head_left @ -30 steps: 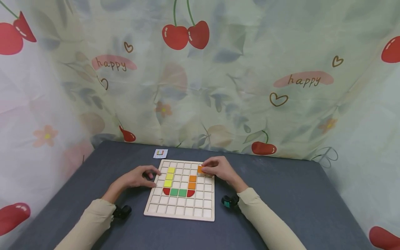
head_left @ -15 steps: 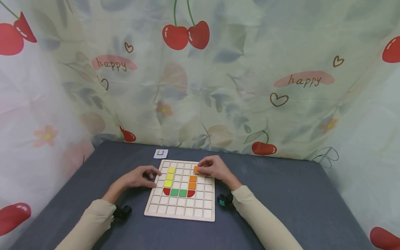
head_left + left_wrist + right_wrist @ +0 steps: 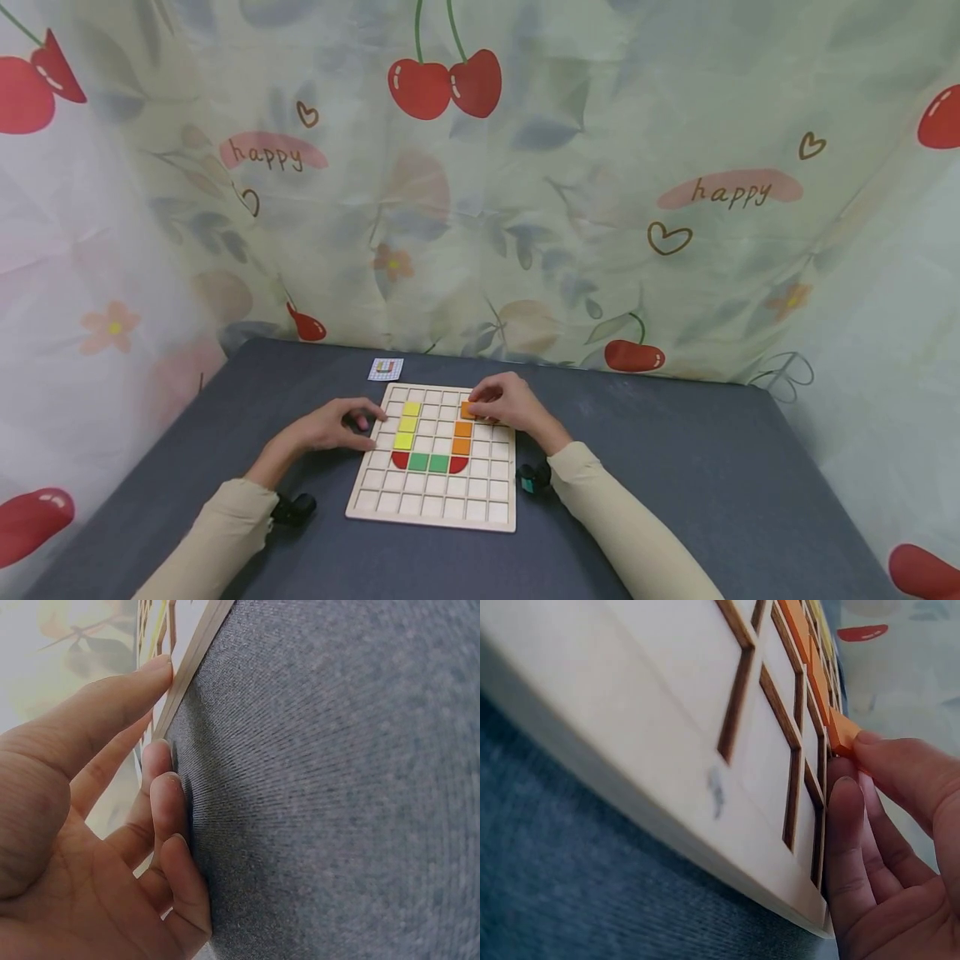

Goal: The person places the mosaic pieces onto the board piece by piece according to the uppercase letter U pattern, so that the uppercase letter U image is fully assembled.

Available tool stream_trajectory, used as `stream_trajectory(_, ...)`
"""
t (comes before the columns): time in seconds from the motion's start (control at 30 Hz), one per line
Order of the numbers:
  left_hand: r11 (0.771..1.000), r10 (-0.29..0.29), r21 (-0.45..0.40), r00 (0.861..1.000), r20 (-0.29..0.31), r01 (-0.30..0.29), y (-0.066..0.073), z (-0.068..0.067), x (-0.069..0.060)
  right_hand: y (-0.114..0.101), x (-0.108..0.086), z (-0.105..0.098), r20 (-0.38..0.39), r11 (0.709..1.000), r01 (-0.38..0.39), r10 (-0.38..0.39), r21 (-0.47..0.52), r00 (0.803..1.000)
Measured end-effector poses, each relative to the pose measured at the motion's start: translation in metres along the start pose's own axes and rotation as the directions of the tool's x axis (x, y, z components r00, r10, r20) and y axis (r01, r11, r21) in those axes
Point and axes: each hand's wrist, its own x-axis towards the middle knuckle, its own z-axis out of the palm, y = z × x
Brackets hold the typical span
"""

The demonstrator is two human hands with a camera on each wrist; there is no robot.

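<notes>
A wooden grid board lies on the dark table. Near its upper right, my right hand pinches an orange square tile by its edge. In the right wrist view, that orange tile is tilted against the board, with the thumb on it. Two orange tiles lie in the column below. Opposite them is a column of yellow tiles; red rounded corner pieces and green tiles form the bottom row. My left hand touches the board's left edge with thumb and index finger, other fingers loosely bent.
A small card with a printed coloured grid pattern lies behind the board. The dark cloth-covered table reaches out on both sides. A patterned curtain encloses the back and sides.
My right hand has moved a little left with the orange tile, to the top of the orange column. The left hand stays at the board's edge.
</notes>
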Motion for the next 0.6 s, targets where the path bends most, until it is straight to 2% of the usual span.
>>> stream_trajectory(0.27, 1.000, 0.012, -0.010, 1.000, 0.007, -0.012, 0.0007, -0.0002, -0.0003, -0.0037, 0.0016, 0.0024, 0.007, 0.995, -0.016, 0.016, -0.099, 1.000)
stream_trajectory(0.6, 1.000, 0.010, -0.010, 1.000, 0.007, -0.009, 0.0002, -0.0007, -0.0005, -0.0045, 0.0027, 0.0036, 0.008, 0.992, -0.017, 0.019, -0.124, 1.000)
